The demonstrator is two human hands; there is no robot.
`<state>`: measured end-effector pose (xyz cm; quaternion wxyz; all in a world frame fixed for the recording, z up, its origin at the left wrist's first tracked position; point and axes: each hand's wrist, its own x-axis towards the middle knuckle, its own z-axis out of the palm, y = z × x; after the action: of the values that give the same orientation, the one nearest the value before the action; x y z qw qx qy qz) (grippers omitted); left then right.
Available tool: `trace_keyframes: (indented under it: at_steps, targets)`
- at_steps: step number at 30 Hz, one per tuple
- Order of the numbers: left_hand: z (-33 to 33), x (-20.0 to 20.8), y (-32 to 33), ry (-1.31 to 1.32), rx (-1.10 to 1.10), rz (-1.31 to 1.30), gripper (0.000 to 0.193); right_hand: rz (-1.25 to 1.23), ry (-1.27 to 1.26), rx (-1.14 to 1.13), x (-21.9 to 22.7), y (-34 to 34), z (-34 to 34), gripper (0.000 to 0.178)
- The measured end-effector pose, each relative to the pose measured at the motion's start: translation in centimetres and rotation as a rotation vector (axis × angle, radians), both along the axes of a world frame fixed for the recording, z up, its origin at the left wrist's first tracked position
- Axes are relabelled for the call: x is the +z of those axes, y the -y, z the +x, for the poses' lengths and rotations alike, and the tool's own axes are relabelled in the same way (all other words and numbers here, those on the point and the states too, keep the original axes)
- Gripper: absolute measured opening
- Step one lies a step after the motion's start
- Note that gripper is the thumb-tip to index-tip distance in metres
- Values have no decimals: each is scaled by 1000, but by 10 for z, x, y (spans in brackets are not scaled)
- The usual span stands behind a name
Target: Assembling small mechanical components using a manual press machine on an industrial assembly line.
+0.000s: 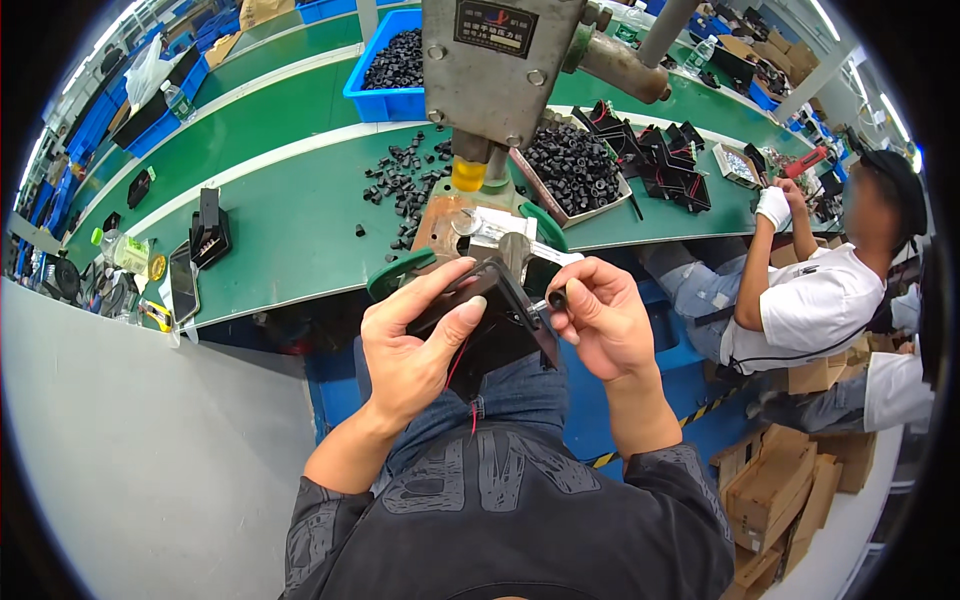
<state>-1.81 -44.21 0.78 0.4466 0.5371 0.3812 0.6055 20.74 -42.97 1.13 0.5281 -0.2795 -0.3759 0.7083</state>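
My left hand (405, 350) is closed on a black plastic housing (512, 345), thumb on the near face and fingers behind. Thin red wires (474, 415) hang from its lower end. Between the thumb and fingers of my right hand (612, 325) is a small black cap (557, 298), its round end showing, close to the housing's right side. Whether cap and housing touch I cannot tell. Just beyond my hands stands a hand press (480, 85) with a yellow tip (467, 174) above a metal fixture (490, 226).
Loose black caps (405, 190) lie left of the press. More fill a cardboard tray (618, 200) and a blue bin (350, 92). Black housings with wires (675, 180) are piled at right. A phone (184, 285) lies at left. A co-worker (830, 280) sits at right.
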Motion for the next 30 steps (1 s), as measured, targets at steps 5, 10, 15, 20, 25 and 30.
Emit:
trace_keyframes:
  at_steps: [5, 10, 15, 20, 25, 30]
  targets:
    - [-2, -3, 2, -180, 65, 154, 37, 144, 220, -104, 11, 13, -11, 15]
    - [-3, -2, 2, -302, 122, 280, 37, 324, 489, -240, 13, 20, -23, 8]
    - [-1, -2, 4, -414, 206, 482, 39, 546, 763, -367, 13, 24, -31, 8]
    - [-2, -9, 4, -470, 251, 424, 40, 685, 869, -345, 10, 9, -29, 13]
    - [-2, -10, 5, 74, 214, -43, 51, 513, 682, -189, 24, 3, -38, 41]
    - [-34, -1, 9, 276, -170, -303, 74, 463, 660, -82, 19, -30, -51, 37]
